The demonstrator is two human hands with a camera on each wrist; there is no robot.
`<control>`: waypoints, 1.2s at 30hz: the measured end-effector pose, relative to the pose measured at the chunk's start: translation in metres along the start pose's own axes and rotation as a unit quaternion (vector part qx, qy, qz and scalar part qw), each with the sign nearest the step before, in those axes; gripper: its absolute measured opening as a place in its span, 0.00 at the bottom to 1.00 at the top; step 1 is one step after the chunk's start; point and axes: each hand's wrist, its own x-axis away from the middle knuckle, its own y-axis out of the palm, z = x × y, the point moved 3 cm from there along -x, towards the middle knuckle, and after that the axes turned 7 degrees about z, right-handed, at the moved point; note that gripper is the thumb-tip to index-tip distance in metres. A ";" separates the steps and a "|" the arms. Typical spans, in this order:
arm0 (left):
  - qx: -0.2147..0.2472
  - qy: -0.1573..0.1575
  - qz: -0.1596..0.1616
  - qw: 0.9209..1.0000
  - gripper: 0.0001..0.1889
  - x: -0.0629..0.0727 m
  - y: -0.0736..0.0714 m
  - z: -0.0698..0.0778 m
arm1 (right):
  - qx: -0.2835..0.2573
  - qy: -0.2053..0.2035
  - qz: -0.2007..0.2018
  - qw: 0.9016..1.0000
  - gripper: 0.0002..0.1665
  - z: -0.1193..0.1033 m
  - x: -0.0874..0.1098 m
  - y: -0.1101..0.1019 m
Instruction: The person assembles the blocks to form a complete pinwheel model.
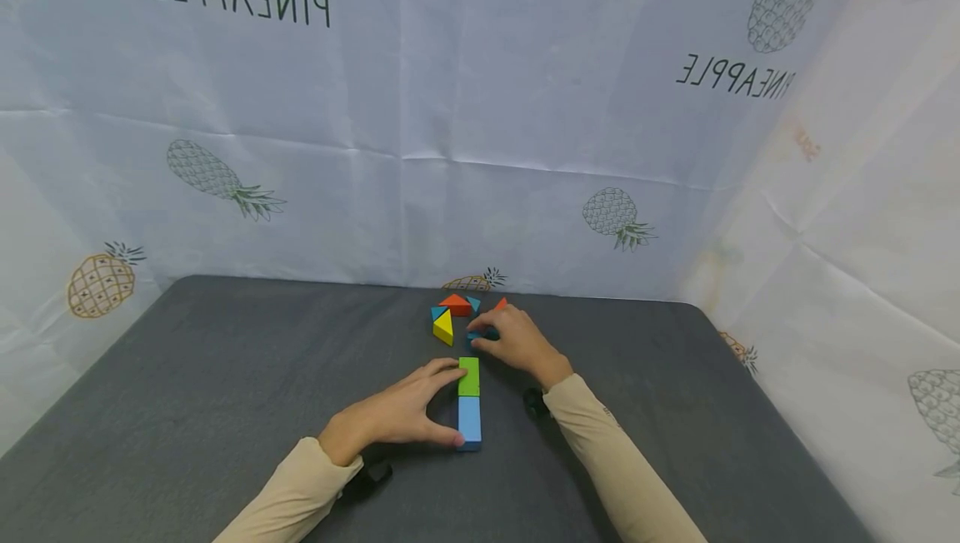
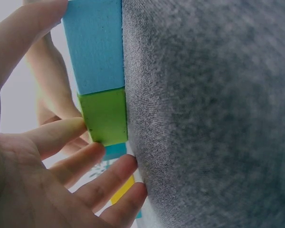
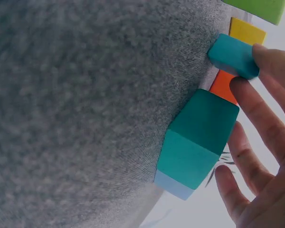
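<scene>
Right hand (image 1: 517, 339), pinching teal block (image 3: 230, 53); lower centre of frame
Left hand (image 1: 401, 410), fingers extended, touches green block (image 1: 468, 377) and blue block (image 1: 469, 420) below it in frame; yellow block (image 1: 443, 327), upper left of green; teal piece presumably light, rigid, smooth; best held by opposite flat sides

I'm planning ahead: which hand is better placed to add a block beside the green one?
Probably the right hand: its fingers pinch a small teal block; the left hand touches the green block and light-blue block.
</scene>
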 end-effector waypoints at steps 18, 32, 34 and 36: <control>0.000 0.003 -0.001 1.000 0.49 0.001 -0.001 0.000 | -0.010 -0.008 -0.007 1.000 0.12 -0.009 0.007 0.000; -0.002 0.003 0.000 1.000 0.49 0.001 0.000 0.000 | -0.056 0.010 -0.035 0.998 0.14 -0.014 0.011 0.003; -0.002 0.003 -0.001 1.000 0.49 0.001 0.000 0.000 | -0.063 0.012 -0.033 0.997 0.14 -0.013 0.012 0.004; -0.003 0.003 -0.001 1.000 0.49 0.001 0.000 0.000 | -0.071 0.011 -0.031 0.997 0.14 -0.013 0.013 0.004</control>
